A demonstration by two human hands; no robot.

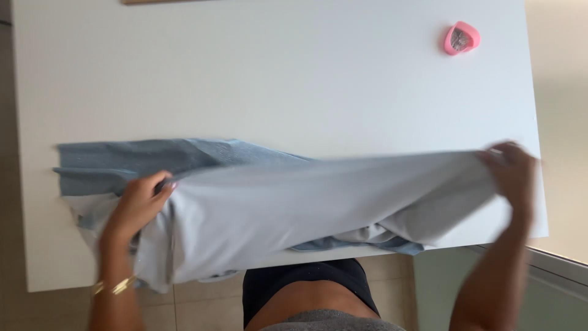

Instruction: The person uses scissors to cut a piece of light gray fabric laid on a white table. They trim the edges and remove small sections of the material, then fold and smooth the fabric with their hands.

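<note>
Head view: pink heart-shaped case (461,38) far right on white table (275,73).

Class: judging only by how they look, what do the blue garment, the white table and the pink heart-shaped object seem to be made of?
Blue garment: soft, matte knit fabric, likely; it drapes and creases. White table: smooth, matte, hard top, perhaps laminate. Pink heart-shaped object: probably glossy plastic.

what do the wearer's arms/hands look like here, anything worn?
Both forearms are bare, with no sleeves and no gloves. The left hand has a thin gold bracelet at the wrist. The right hand is motion-blurred; no jewellery can be made out on it.
</note>
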